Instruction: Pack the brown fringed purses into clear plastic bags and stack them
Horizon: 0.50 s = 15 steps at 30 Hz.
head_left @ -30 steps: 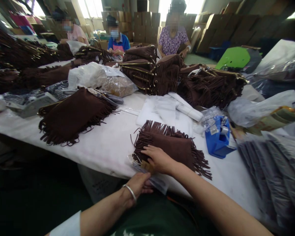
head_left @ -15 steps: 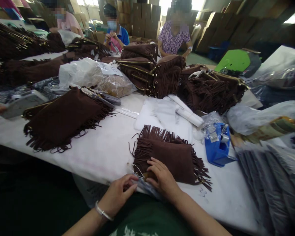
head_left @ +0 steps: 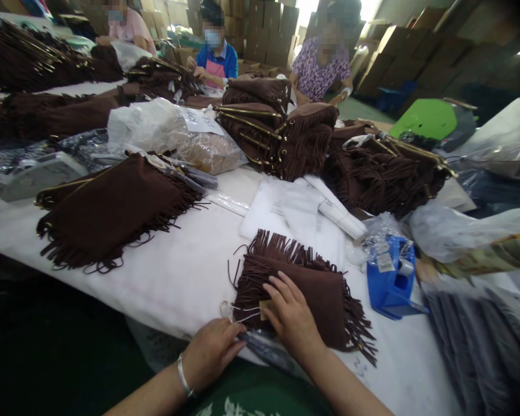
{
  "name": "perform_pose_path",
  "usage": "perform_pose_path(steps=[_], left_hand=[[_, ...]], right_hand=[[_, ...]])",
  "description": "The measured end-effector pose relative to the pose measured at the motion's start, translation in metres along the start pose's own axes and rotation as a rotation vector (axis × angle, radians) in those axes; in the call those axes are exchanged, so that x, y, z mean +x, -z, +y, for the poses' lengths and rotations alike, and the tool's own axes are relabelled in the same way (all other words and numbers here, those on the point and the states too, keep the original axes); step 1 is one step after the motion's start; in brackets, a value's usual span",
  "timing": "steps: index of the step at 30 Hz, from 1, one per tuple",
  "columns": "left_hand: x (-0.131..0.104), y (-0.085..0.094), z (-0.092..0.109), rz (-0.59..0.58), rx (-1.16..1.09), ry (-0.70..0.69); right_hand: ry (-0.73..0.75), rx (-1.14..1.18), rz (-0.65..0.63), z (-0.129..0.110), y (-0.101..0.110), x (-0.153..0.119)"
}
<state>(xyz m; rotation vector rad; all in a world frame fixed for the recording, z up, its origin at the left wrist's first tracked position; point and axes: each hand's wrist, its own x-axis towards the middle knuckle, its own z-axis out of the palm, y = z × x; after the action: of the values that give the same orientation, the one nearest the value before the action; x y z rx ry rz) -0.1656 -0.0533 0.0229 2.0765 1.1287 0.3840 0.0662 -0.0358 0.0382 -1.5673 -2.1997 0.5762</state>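
A dark brown fringed bag [head_left: 316,289] lies flat on the white-covered table in front of me. My right hand [head_left: 294,318] rests on its near left part, fingers stretched out. Beside that hand's thumb and fingers is a small tan tag [head_left: 266,310] on a white string [head_left: 247,316]. At the bag's near edge my left hand [head_left: 212,351] is closed, its fingertips pinching the end of a dark strip in clear plastic [head_left: 271,351]. Part of the strip is hidden beneath my right hand. Another fringed bag [head_left: 112,211] lies to the left.
A blue tape dispenser [head_left: 390,283] stands right of the bag. Behind lie white sheets [head_left: 281,208], a filled plastic bag [head_left: 169,136] and stacked brown bags [head_left: 281,127]. Grey wrapped packs [head_left: 468,341] lie at right. Several people sit or stand across the table.
The tan tag and its string now show more plainly on the bag beside my right hand. My left hand has closed further at the strip's end. The view has shifted slightly.
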Motion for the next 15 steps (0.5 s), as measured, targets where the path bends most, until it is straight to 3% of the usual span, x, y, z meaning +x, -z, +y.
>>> perform_pose_path(steps=[3, 5, 7, 9, 11, 15], left_hand=[[0.005, 0.018, -0.006, 0.106, -0.229, 0.257], [0.015, 0.031, -0.015, 0.127, -0.508, 0.556], [0.031, 0.039, -0.025, 0.088, -0.817, 0.771], [0.048, 0.04, -0.032, 0.055, -1.018, 0.842], [0.063, 0.035, -0.033, 0.061, -1.064, 0.857], [0.083, 0.018, -0.025, 0.172, -1.101, 0.88]], right_hand=[[0.206, 0.014, -0.2, -0.006, -0.008, -0.013], [0.235, 0.025, -0.28, -0.002, -0.015, -0.021], [0.228, 0.007, -0.301, 0.004, -0.02, -0.025], [0.248, -0.029, -0.307, 0.009, -0.024, -0.026], [0.278, -0.07, -0.302, 0.012, -0.026, -0.025], [0.314, -0.111, -0.264, 0.015, -0.028, -0.025]])
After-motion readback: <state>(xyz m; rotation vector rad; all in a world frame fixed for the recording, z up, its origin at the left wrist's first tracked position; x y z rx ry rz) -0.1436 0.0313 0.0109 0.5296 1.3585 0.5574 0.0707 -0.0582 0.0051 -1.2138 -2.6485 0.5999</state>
